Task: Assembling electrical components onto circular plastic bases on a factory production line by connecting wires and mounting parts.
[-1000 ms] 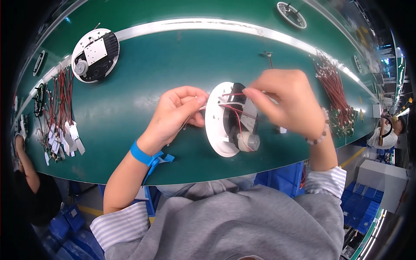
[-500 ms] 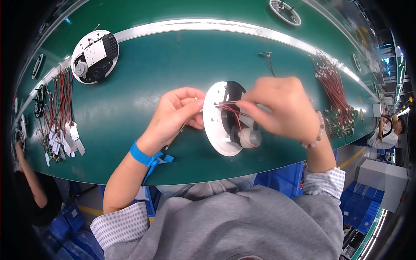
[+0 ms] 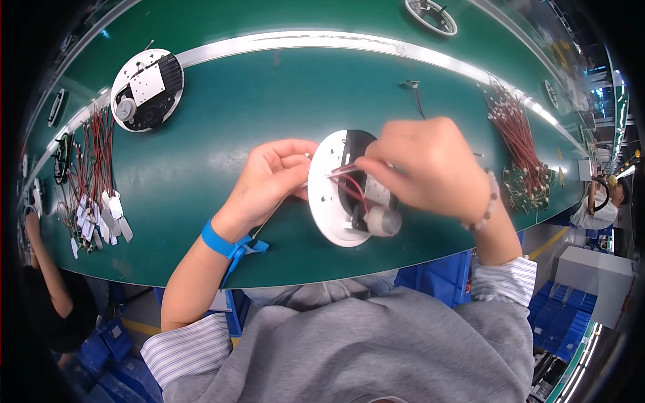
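Observation:
A round white disc (image 3: 325,218) with a black section, a grey cylindrical motor (image 3: 383,221) and red and dark wires (image 3: 354,185) stands tilted above the green table. My left hand (image 3: 272,176) is closed on the disc's left edge, its fingertips partly behind it. A thin wire (image 3: 274,213) runs down from that hand beside the blue wristband (image 3: 232,248). In my right hand (image 3: 430,164), thumb and forefinger pinch a slim metallic tool that looks like tweezers (image 3: 341,170). Its tip meets the disc's face next to the wires.
Another disc assembly (image 3: 147,91) lies at the far left. Wire bundles with white tags (image 3: 101,208) lie at left, more red wires with green boards (image 3: 517,148) at right. One loose wire (image 3: 418,99) lies behind my right hand. A ring-shaped part (image 3: 432,17) sits beyond the white rail (image 3: 289,40).
The disc has shifted slightly left and toward me, and my right hand has moved left with the tweezers. Beyond the rail, the ring-shaped part has slid a little left.

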The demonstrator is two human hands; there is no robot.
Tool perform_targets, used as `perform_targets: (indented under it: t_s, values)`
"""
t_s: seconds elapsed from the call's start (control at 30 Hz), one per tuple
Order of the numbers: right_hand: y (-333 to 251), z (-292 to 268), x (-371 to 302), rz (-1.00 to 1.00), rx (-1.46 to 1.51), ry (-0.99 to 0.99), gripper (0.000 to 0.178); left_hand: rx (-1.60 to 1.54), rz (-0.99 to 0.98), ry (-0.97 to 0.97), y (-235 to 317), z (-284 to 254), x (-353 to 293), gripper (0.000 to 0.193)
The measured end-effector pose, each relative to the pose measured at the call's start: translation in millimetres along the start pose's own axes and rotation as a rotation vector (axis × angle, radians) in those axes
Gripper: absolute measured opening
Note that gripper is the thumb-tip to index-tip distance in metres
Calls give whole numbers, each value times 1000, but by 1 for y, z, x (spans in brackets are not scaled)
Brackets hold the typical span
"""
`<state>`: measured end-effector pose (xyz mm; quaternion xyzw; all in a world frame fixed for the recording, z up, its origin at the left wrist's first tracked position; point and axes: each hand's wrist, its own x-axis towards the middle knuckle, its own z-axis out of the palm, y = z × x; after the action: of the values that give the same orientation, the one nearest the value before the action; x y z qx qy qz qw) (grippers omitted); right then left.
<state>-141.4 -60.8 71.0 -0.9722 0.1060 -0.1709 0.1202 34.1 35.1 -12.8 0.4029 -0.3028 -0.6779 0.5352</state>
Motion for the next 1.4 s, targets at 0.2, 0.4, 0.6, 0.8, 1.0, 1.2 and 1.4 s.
perform_targets:
  t_s: [0.2, 0.4, 0.6, 0.8, 1.0, 1.2, 1.4]
  values:
    - [-23, 2, -9, -148, -222, -7, 12, -24, 49, 15, -5, 3, -1, 21]
    - [-33, 5, -12, -167, -252, -13, 10, -27, 144, 120, -11, 9, -2, 16]
    - [-27, 11, -4, -96, -159, 62, 13, -131, 227, 260, -13, 16, -6, 14]
    - [-19, 15, -1, -62, -107, 107, 16, -130, 231, 273, -17, 17, -7, 13]
    - [-32, 16, -3, -150, -68, 89, 15, -147, 240, 301, -18, 18, -7, 11]
    - [-23, 17, -5, -17, -117, 29, 12, -73, 274, 277, -18, 20, -9, 10]
    - [-31, 22, -2, -101, -118, -39, 10, -74, 276, 293, -18, 22, -9, 9]
